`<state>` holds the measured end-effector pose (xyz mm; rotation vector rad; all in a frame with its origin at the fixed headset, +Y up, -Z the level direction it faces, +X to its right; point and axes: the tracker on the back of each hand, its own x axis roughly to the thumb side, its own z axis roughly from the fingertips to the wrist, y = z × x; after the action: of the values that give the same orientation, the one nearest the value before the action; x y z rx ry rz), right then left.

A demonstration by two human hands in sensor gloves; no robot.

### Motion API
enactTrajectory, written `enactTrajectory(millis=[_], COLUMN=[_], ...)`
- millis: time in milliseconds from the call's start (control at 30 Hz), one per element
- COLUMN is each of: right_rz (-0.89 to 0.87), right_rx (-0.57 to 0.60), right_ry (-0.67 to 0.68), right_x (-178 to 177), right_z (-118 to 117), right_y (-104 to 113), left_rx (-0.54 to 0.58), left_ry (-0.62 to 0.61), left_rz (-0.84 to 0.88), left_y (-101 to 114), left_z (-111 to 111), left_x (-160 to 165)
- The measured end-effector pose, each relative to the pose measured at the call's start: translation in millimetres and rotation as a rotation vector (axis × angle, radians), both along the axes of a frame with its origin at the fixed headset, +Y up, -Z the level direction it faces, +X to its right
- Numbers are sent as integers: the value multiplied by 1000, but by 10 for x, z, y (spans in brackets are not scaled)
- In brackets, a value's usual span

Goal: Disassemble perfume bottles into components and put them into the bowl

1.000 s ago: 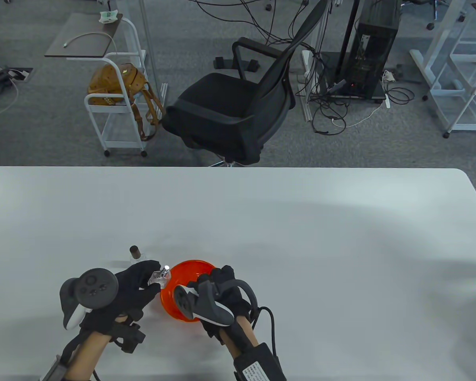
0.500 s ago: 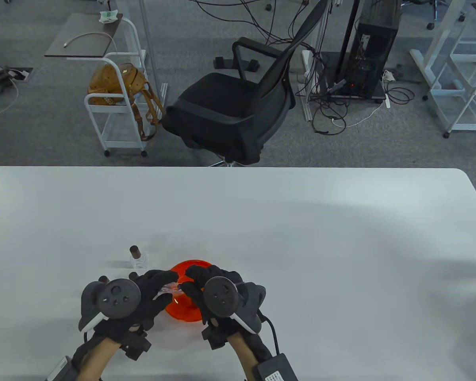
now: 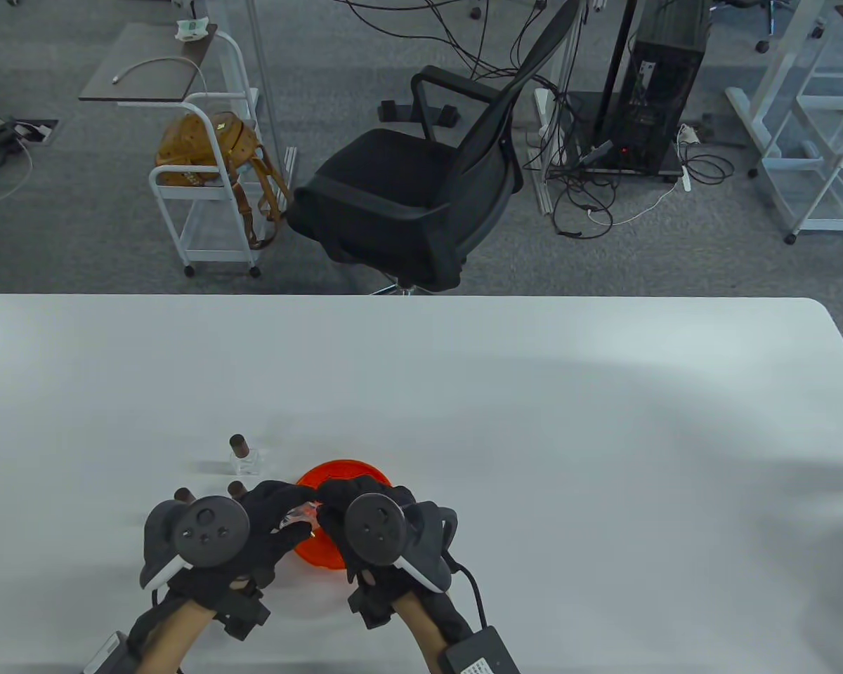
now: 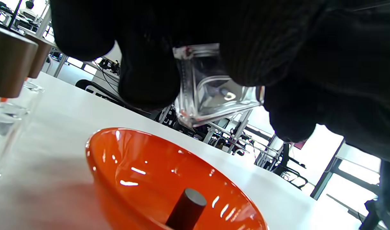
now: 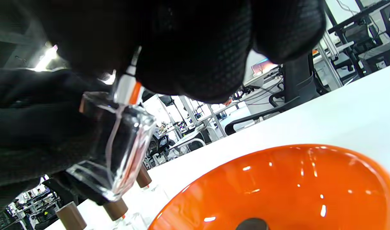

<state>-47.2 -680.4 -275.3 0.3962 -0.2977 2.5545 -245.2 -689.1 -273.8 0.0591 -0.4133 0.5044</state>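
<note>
**One bottle mid-disassembly above the bowl, others still capped**

Two gloved hands meet over an orange bowl (image 3: 341,516) near the front edge of a white table (image 3: 534,421); the left hand (image 3: 267,523) has its fingers curled round a clear glass bottle (image 4: 210,92), held just above the bowl; the right hand (image 3: 355,502) pinches the sprayer neck (image 5: 127,88) at the bottle's top. One dark cap (image 4: 187,207) already lies in the bowl, so a first part seems done; the sprayer looks not yet separated from this bottle. Three more bottles with brown caps (image 5: 116,209) stand on the table just left of the bowl, apparently untouched; most of the task seems to remain.
</note>
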Motion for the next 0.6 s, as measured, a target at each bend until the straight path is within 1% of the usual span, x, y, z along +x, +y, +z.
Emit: enactTrajectory(millis=[67, 200, 300, 367, 433, 500, 600], right_rz=[24, 12, 37, 40, 29, 18, 29], right_rx=[13, -28, 16, 24, -16, -31, 21], right_ry=[6, 40, 2, -8, 36, 44, 4], right_x=[-4, -1, -5, -10, -11, -10, -11], right_z=[4, 6, 2, 3, 10, 9, 10], right_y=[7, 0, -6, -6, -11, -11, -10], left_rx=[14, 25, 31, 28, 37, 43, 35], left_ry=[-8, -3, -15, -23, -13, -9, -15], left_rz=[-5, 1, 7, -11, -13, 4, 21], left_y=[0, 16, 24, 21, 26, 35, 35], left_z=[14, 7, 17, 29, 32, 21, 25], left_x=[23, 16, 10, 24, 31, 14, -1])
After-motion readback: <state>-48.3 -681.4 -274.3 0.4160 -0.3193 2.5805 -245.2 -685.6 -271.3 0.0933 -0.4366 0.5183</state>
